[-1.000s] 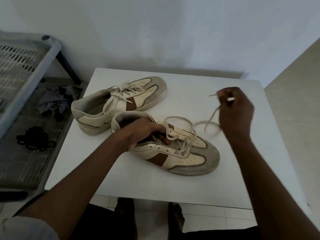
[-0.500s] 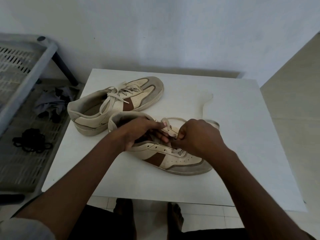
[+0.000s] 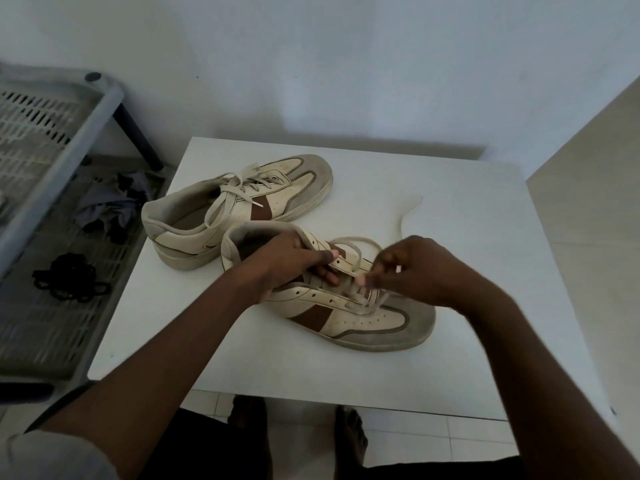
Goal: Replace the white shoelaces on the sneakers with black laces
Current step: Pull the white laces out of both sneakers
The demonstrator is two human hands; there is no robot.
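Left hand gripped the eyelet flap of the near sneaker at centre frame, likely to pin it down against the pull. Right hand, fingers curled, pinched the white lace at the eyelet rows, apparently to draw it out. Upper holes were bare, and the freed end trailed on the table toward upper right. Far sneaker sat behind, fully laced, untouched. Black laces lay bundled on the grey rack at left, well apart from the sneakers.

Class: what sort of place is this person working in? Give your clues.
Probably a room at home: a small white table against a plain wall, tiled floor under bare feet, and a plastic shelf rack holding crumpled cloth and black laces.
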